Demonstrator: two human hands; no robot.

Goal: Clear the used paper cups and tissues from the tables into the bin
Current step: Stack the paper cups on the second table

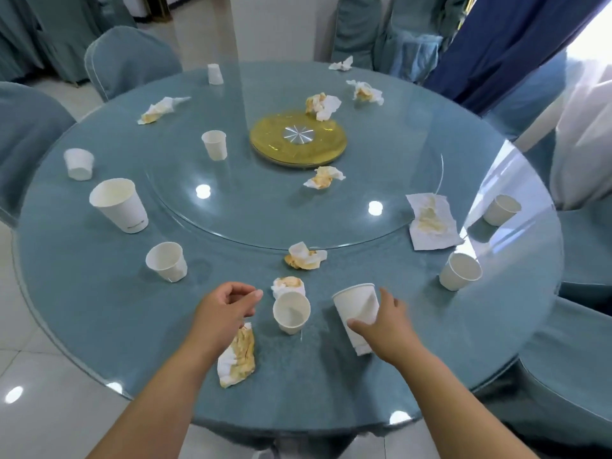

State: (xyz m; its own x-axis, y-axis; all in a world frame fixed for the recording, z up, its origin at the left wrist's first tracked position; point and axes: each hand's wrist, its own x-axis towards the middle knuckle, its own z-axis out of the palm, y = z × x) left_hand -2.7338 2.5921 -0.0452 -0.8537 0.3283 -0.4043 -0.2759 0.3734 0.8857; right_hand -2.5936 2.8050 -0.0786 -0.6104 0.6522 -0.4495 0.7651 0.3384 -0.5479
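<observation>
Right hand point(385, 329) grip wraps tall paper cup point(359, 313); left hand point(225, 309) empty beside small cup point(291, 311).

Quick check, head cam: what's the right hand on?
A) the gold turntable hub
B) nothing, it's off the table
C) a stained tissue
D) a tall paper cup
D: the right hand is wrapped around the tall paper cup near the table's front edge, while the left hand hovers empty, fingers curled, beside the small cup.
</observation>
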